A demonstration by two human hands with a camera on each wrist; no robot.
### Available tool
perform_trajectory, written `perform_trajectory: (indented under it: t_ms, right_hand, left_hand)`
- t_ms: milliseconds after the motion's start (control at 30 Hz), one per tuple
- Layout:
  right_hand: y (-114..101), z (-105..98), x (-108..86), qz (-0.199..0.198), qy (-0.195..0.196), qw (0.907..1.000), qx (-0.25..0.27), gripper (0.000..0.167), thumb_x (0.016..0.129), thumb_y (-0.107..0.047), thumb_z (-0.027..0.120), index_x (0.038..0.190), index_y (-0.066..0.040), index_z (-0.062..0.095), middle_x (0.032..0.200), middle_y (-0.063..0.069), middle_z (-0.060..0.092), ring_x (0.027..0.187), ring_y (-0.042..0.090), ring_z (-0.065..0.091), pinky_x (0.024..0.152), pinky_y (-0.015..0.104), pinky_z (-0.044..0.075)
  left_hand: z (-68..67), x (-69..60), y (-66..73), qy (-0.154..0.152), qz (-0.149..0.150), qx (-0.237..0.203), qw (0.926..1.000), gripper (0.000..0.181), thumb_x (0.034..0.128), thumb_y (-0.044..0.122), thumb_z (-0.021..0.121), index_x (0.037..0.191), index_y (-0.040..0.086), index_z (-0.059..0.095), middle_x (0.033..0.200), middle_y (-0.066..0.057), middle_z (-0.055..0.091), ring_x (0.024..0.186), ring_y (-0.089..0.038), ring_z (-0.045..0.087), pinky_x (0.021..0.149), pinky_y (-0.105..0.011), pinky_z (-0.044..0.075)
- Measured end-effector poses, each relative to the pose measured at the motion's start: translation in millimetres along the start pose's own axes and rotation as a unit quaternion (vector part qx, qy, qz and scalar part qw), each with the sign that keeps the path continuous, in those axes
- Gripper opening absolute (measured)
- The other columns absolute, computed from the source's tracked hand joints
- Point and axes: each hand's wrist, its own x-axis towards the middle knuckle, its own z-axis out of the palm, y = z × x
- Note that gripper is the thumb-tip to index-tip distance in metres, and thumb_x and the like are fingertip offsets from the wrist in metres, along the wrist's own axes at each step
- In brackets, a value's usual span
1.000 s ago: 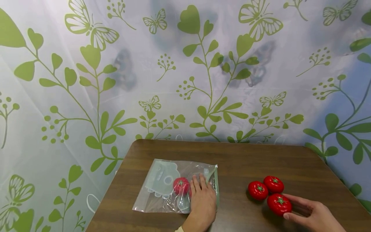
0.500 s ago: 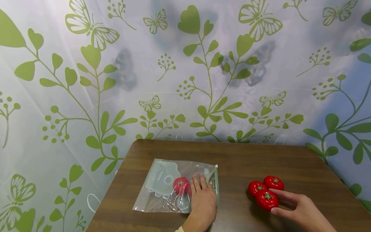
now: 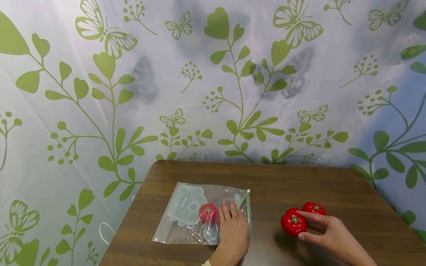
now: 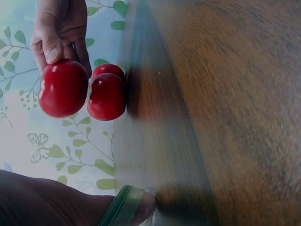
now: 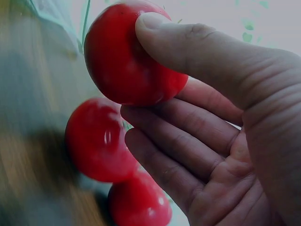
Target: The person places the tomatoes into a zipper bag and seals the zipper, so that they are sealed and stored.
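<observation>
Fingers (image 5: 188, 117) of the right hand (image 3: 327, 234) pinch a glossy, squat, lobed tomato (image 3: 293, 223) off the surface (image 3: 266, 179), the thumb on its near side. Two smooth red tomatoes (image 5: 101, 143) rest just beside it on wood grain. The left hand (image 3: 233, 228), its fingers extended, presses a crinkled clear plastic bag (image 3: 164, 231) with a green edge; inside, a red tomato (image 3: 208, 213) shows left of those fingers.

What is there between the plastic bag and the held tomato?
In the head view, only bare brown tabletop shows between the plastic bag and the tomato held by the right hand.
</observation>
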Motion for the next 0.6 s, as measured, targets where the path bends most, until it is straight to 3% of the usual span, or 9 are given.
perform_trajectory:
  t_ms: [167, 400, 600]
  right_hand:
    - [-10, 6, 5.4, -0.026, 0.005, 0.9997, 0.002, 0.066, 0.094, -0.030, 0.088, 0.149, -0.002, 0.064, 0.143, 0.027, 0.069, 0.114, 0.028, 0.080, 0.085, 0.032, 0.067]
    - [-22, 14, 15.9, -0.035, -0.010, 0.9985, 0.040, 0.066, 0.094, -0.029, 0.089, 0.150, -0.003, 0.065, 0.144, 0.025, 0.070, 0.115, 0.025, 0.079, 0.088, 0.033, 0.067]
    - [-30, 23, 27.1, -0.071, -0.016, 0.9965, 0.041, 0.065, 0.094, -0.029, 0.088, 0.149, -0.002, 0.065, 0.142, 0.023, 0.072, 0.116, 0.019, 0.079, 0.088, 0.027, 0.065]
  left_hand:
    - [0.2, 0.0, -0.1, -0.001, 0.000, -0.004, 1.0000, 0.039, 0.0994, 0.023, 0.073, 0.136, 0.010, 0.074, 0.158, -0.019, 0.059, 0.150, -0.046, 0.052, 0.124, -0.056, 0.044]
    - [-0.2, -0.4, -0.7, -0.002, 0.004, -0.003, 1.0000, 0.044, 0.0958, 0.026, 0.078, 0.136, 0.009, 0.073, 0.158, -0.019, 0.059, 0.150, -0.047, 0.052, 0.124, -0.056, 0.043]
    - [0.3, -0.1, -0.9, 0.001, 0.008, -0.003, 1.0000, 0.047, 0.0932, 0.026, 0.081, 0.135, 0.008, 0.073, 0.158, -0.020, 0.059, 0.150, -0.048, 0.053, 0.124, -0.056, 0.044]
